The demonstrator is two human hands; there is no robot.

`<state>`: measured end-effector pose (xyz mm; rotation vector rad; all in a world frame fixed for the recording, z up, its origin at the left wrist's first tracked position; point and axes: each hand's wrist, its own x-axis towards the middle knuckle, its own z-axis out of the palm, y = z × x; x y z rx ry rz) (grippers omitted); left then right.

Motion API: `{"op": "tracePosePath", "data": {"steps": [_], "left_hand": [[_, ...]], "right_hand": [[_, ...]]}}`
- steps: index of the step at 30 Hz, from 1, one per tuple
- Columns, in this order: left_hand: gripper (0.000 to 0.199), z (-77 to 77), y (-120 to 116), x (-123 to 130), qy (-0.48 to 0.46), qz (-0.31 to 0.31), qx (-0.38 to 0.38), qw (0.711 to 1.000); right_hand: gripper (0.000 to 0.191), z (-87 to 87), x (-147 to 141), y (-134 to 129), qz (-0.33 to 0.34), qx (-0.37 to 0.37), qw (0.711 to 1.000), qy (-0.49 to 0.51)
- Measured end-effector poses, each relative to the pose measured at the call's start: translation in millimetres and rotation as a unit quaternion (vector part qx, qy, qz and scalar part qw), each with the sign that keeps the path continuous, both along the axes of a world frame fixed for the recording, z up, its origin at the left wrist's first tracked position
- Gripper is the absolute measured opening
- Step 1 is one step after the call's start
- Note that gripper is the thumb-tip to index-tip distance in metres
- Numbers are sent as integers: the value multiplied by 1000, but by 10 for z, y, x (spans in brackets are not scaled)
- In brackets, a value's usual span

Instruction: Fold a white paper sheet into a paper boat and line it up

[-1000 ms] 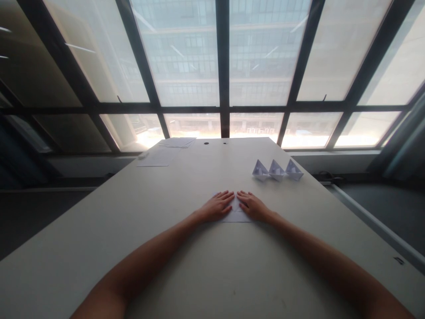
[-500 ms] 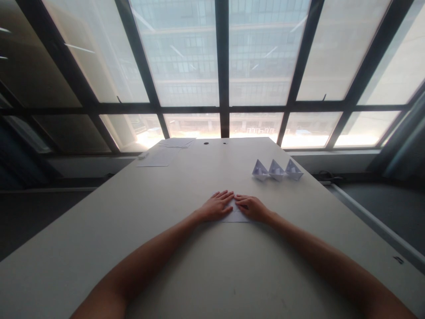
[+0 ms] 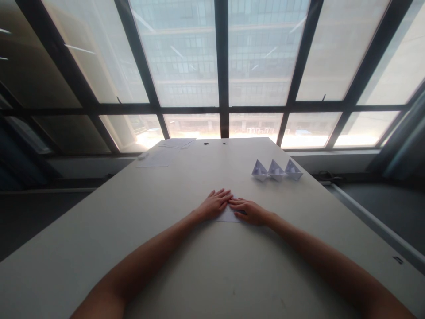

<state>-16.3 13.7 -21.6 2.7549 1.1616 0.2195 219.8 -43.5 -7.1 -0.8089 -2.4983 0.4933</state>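
A folded piece of white paper lies flat on the white table, partly covered by both hands. My left hand rests on its left side, palm down with the fingers spread. On the right side, my right hand presses down with its fingers stretched out towards the left. The fingertips of both hands meet near the paper's top. Three folded paper boats stand in a row beyond my right hand: a left one, a middle one and a right one.
White sheets lie at the table's far left, with more sheets behind them. Two dark round holes are near the far edge. A small dark object lies near the right edge. Large windows rise behind the table.
My right hand has moved slightly left, and its fingertips now touch those of my left hand. Less of the paper shows between and below the hands.
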Motion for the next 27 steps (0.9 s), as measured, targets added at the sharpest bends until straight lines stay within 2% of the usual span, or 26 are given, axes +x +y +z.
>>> {"op": "tracePosePath", "data": {"steps": [4, 8, 13, 18, 24, 27], "left_hand": [[50, 21, -10, -2, 3, -12, -6, 1000], [51, 36, -10, 9, 10, -6, -10, 1000], [54, 39, -4, 10, 19, -13, -13, 1000], [56, 27, -9, 12, 10, -14, -7, 1000], [57, 17, -13, 0, 10, -16, -2, 1000], [58, 15, -9, -7, 10, -17, -4, 1000]], "right_hand": [[43, 1, -1, 7, -5, 8, 1000, 16], [30, 1, 34, 16, -5, -13, 999, 49], [31, -90, 39, 48, -54, -53, 994, 75], [26, -216, 7, 134, -63, 14, 993, 101], [50, -234, 42, 180, -140, 10, 989, -41], [56, -227, 41, 167, -176, -1, 981, -81]]}}
